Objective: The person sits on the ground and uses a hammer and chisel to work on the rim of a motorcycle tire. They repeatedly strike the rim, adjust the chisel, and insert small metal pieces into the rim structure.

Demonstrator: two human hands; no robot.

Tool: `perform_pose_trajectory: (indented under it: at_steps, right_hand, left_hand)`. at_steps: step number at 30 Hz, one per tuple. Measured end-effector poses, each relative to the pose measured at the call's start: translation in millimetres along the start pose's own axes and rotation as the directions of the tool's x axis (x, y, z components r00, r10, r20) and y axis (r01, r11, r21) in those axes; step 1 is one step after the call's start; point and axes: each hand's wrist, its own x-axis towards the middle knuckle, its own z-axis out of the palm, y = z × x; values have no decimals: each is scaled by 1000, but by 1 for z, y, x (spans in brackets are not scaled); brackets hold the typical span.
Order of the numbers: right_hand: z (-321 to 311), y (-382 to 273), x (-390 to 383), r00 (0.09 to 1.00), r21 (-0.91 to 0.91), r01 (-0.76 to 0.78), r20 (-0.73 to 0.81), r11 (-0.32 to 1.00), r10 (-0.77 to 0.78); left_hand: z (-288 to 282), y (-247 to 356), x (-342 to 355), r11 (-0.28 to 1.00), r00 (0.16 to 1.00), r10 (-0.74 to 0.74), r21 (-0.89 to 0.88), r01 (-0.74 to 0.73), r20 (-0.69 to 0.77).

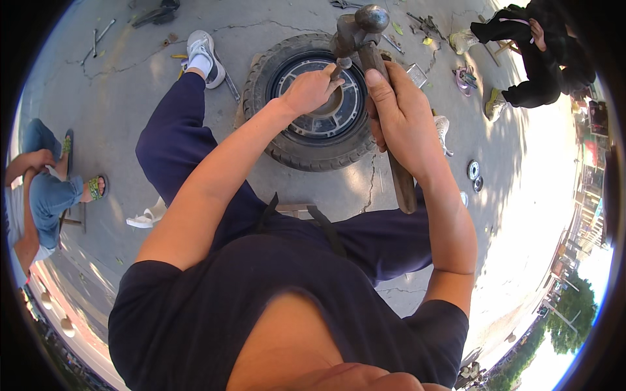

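Observation:
A wheel with a black knobbly tyre (274, 146) and dark spoked hub (326, 127) lies flat on the pavement between my feet. My left hand (313, 89) grips a short metal rod (342, 65) standing over the hub, its shiny head just above my fingers. My right hand (401, 111) is wrapped round the wooden handle of a ball-peen hammer (365, 23). The hammer head is raised a little above the rod's top, and the handle runs down past my wrist toward me.
A seated person in jeans (55, 202) is at left, another in black (528, 58) at upper right. Spanners (94, 42) and tools (427, 26) lie on cracked concrete (169, 111). Metal discs (475, 170), a small silver box (416, 75) and pink sandals (464, 78) lie to the right.

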Motion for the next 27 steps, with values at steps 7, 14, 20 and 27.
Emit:
perform_pose_trajectory:
  at_steps: [7,14,20,27]
  right_hand:
    - [-10,-1,2,990,50,-137,42,989,135]
    - [-6,-7,-16,903,58,357,-275,932,-329]
    - [-13,2,-5,987,32,-120,-101,992,123]
    - [-6,6,0,991,6,-130,-12,992,130]
  left_hand:
    - [1,2,2,1000,1000,-3,-11,3,-4]
    - [6,4,3,999,998,30,-21,-31,-49]
    - [0,3,1,1000,999,-19,-17,18,-33]
    - [2,7,3,999,999,26,-35,-27,-34]
